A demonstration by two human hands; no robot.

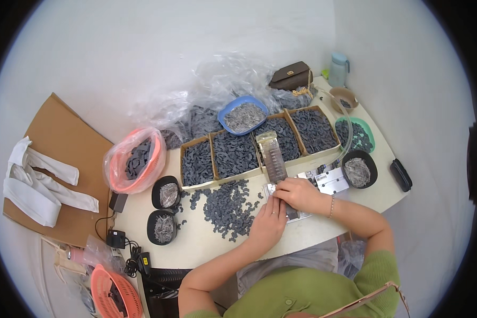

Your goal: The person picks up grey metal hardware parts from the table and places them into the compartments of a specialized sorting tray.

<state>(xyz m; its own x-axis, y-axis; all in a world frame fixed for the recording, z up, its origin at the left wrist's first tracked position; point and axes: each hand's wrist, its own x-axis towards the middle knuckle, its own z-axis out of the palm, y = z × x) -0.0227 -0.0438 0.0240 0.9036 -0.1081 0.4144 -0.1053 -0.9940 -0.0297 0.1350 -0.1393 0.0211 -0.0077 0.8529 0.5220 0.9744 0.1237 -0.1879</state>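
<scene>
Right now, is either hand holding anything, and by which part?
That can't be told: the left hand and right hand meet over the metal fixture, hiding anything between them.

Brown cardboard trays [198,186] of dark-grey pieces [229,206], black bowls [373,170] of silvery pins [356,172] crowd an assembly workshop's cream worktop [192,249].

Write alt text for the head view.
A person's left hand and right hand are close together at a metal fixture on a cream table, beside scattered dark grey pieces; behind are cardboard trays of similar pieces and a blue bowl of thin metal pieces.
</scene>
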